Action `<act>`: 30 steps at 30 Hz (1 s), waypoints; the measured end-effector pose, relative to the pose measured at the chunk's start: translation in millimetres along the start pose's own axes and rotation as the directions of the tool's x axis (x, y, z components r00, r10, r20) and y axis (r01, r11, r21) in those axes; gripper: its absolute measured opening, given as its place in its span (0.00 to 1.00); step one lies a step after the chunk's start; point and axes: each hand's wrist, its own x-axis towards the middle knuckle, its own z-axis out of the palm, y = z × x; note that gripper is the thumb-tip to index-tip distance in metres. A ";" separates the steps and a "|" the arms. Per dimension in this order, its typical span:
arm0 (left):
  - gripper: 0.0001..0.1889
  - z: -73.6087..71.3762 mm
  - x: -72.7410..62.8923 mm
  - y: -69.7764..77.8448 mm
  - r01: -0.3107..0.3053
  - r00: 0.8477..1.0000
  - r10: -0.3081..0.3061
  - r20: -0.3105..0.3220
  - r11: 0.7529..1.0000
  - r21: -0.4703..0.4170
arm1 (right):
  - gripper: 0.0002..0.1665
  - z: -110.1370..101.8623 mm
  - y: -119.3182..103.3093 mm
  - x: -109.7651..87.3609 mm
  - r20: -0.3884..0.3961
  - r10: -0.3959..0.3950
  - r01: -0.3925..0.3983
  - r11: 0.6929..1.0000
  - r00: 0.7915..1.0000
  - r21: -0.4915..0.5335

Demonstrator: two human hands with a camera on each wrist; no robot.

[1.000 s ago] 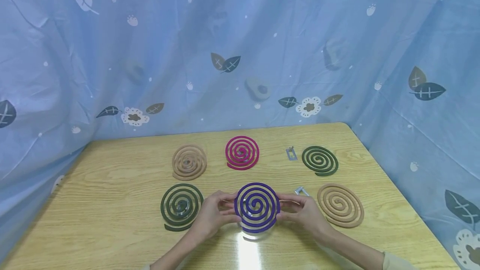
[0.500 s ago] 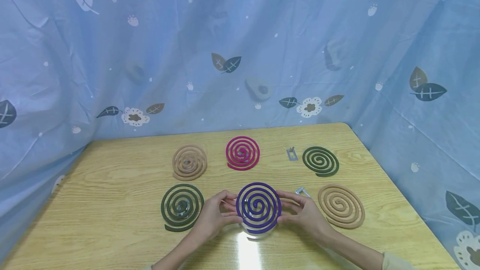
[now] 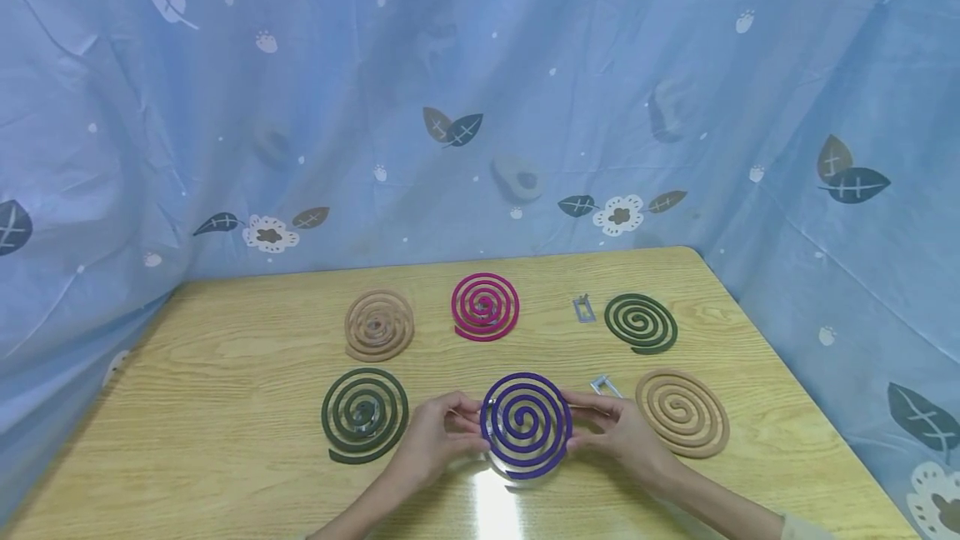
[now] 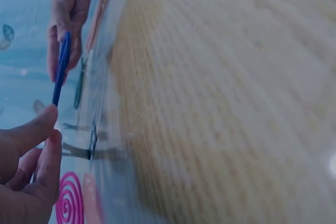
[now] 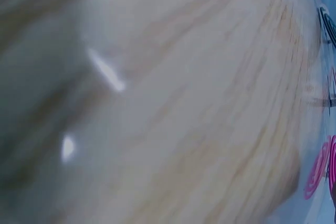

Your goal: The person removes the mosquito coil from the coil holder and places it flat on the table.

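Both hands hold a purple mosquito coil (image 3: 527, 474) (image 4: 62, 66) between them by opposite edges, raised over the table near its front. My left hand (image 3: 435, 437) pinches the left edge between thumb and fingers; my right hand (image 3: 617, 437) has the right edge the same way. The left wrist view shows the coil edge-on, with the left hand (image 4: 31, 166) below and the right hand (image 4: 71, 9) above. Behind the coil stands a small metal coil stand (image 4: 79, 151), seen through its rings in the head view. The right wrist view leaves the right hand's fingers out.
A dark green coil (image 3: 331, 415) lies left of the left hand. Further back are a tan coil (image 3: 348, 332) and a magenta coil (image 3: 453, 307). Right of the hands lie another green coil (image 3: 608, 319), another tan coil (image 3: 640, 402) and two metal stands (image 3: 577, 311) (image 3: 597, 385).
Both hands have shifted slightly to the right and toward the front, carrying the purple coil along. The other coils and the stands have stayed where they were.
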 end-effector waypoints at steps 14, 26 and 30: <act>0.19 12.2 -6.5 2.5 -0.022 1.000 0.022 0.019 1.000 -0.023 | 0.37 -8.5 5.5 -13.9 0.070 0.008 -0.005 0.999 0.998 -0.031; 0.21 19.1 -2.6 0.6 -0.043 0.999 0.042 0.009 0.999 0.022 | 0.36 -13.7 5.0 -15.7 0.024 -0.011 0.013 0.997 1.000 -0.079; 0.20 22.4 -1.6 1.5 -0.032 0.999 0.031 0.015 0.999 0.009 | 0.36 -16.7 3.7 -16.8 0.013 -0.013 0.014 0.996 1.000 -0.091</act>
